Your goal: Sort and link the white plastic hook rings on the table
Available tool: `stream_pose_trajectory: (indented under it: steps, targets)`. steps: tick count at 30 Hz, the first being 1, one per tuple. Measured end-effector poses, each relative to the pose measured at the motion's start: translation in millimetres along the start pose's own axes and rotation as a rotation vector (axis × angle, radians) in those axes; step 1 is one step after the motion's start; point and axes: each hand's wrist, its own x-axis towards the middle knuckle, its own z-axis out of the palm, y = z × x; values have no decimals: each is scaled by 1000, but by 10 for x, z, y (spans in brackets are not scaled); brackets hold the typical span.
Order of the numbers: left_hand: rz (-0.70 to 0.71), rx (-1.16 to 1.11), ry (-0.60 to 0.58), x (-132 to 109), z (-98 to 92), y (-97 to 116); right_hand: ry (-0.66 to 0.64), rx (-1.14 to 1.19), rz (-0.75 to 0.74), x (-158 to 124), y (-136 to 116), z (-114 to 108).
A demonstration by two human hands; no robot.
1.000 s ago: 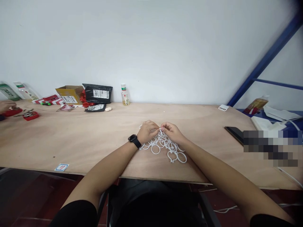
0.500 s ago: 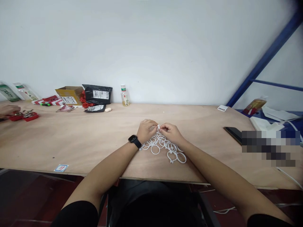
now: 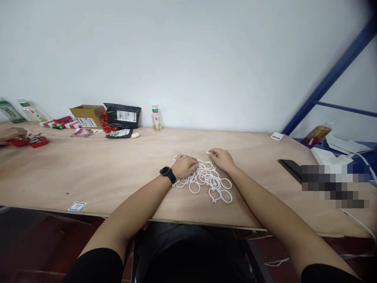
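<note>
A person sat at a plywood table [image 3: 88, 173], seen from their own head looking down along both bare forearms. In the middle of the table lay a loose pile of white plastic rings [image 3: 209, 181], tangled and overlapping, directly on the wood.

The left hand [image 3: 185, 166], with a black smartwatch [image 3: 166, 173] on its wrist, rested palm down on the left edge of the pile. Its fingers were curled over the rings, and whether they gripped one could not be made out. The right hand [image 3: 223, 158] sat at the far right edge of the pile, thumb and forefinger pinched together on a small white piece [image 3: 207, 152] held just above the table.

Against the wall at the far left stood an open cardboard box [image 3: 85, 114] with a printed label. Its inside was hidden from this angle. Touching it on the right was a black mailer bag [image 3: 123, 116], closed, with red bits [image 3: 106, 126] gathered in front. Just right of the bag stood a small clear bottle [image 3: 156, 118] with a green cap, holding a pale yellow liquid.

At the far left edge another person's hand [image 3: 10, 133] touched some red items [image 3: 31, 141]. Well to the right, a dark phone [image 3: 290, 166] lay flat, and beyond the table a plastic bottle [image 3: 318, 133] of amber liquid lay tilted beside a blue metal frame [image 3: 332, 72].
</note>
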Motion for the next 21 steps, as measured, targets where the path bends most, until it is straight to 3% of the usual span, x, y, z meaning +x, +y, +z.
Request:
stream_pose_trajectory:
  steps: [10,15,21]
  targets:
    - [-101,17,-22,-17,-31,27,-274,116,-136,-106,38,-74]
    - [-134,12,33,-22,-21,17,-237,217,-48,-150,-117,-97]
    - [-96,-16,238,-25,-28,30,-100,367,-3,-239,-457,-125]
